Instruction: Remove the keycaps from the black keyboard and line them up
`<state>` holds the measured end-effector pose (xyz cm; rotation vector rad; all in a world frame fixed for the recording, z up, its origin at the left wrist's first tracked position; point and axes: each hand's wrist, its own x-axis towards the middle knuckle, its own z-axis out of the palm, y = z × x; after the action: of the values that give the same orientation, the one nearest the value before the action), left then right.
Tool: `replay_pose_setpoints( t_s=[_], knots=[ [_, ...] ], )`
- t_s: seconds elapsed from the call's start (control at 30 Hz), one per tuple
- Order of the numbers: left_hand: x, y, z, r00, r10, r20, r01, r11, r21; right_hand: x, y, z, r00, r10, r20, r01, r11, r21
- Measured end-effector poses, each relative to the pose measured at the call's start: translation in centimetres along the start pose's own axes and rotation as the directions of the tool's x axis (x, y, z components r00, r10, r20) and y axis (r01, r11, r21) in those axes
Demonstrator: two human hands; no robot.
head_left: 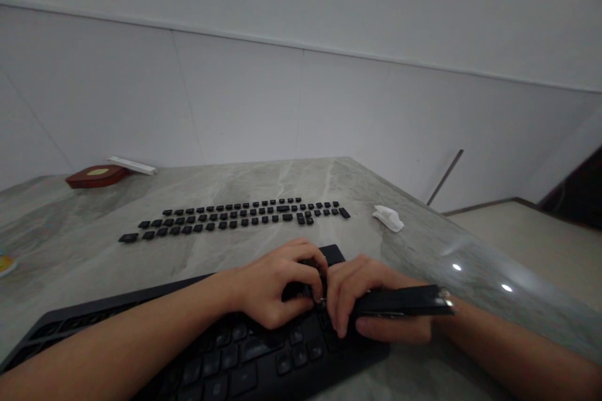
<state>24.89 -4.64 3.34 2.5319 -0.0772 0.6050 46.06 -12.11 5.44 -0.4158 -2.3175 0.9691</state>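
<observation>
A black keyboard (pixel 263 348) lies at a slant under both hands, and several recessed key places show along its far left edge. My right hand (pixel 357 294) is wrapped round a long, flat black-handled tool (pixel 399 302) with a shiny metal end, pointing over my wrist. Its other end is hidden by my fingers, low over the keyboard's right part. Close beside it, my left hand (pixel 286 282) has its fingers curled and pressed together at the keys; what they pinch, if anything, is hidden. Beyond the keyboard, loose black keycaps (pixel 234 223) lie in rows on the marbled table.
A crumpled white tissue (pixel 389 218) lies right of the keycaps. At the back left are a dark red box (pixel 96 177) and a white strip (pixel 132 166) by the wall. A colourful object (pixel 6 264) is cut off at the left. The table edge (pixel 399 190) runs down the right.
</observation>
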Motion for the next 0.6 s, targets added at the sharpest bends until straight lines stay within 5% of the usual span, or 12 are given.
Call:
replay_pose_setpoints(
  t_s=[0.6],
  knots=[
    [-0.11,-0.01,0.38,0.999,0.041,-0.001,-0.041,0.998,0.045,0.07,-0.16,0.45,0.998,0.019,0.058,-0.018,1.0,-0.019]
  ],
)
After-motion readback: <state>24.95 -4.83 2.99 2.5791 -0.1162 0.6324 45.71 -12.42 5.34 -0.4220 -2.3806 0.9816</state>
